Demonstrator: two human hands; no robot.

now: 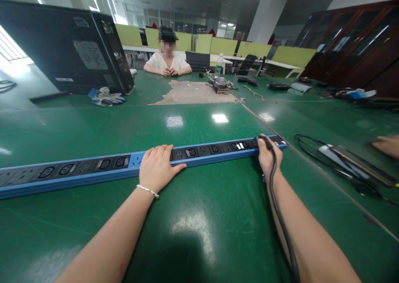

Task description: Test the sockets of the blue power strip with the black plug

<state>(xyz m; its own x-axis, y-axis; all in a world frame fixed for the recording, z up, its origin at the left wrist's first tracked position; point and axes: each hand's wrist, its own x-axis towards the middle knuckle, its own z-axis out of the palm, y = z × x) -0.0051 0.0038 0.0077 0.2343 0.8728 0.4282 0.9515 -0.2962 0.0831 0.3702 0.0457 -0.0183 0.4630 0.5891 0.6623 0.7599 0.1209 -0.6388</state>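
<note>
A long blue power strip [193,162] with a row of black sockets lies slantwise across the green table. My left hand [158,166] is laid over its middle, fingers across the top and thumb along the near side, gripping it. Near the strip's right end, my right hand [269,154] is closed around a black plug [263,141] held against the sockets. How deep the plug sits is hidden by my fingers. Its black cable [276,200] runs back over my right forearm toward the bottom edge.
A black computer case [71,50] stands at left, with gloves [106,97] beside it. Across the table sits a person [168,62]. A bottle [218,65] and small parts are farther back. Right of the strip lie a cabled device [352,162] and another person's hand [386,146].
</note>
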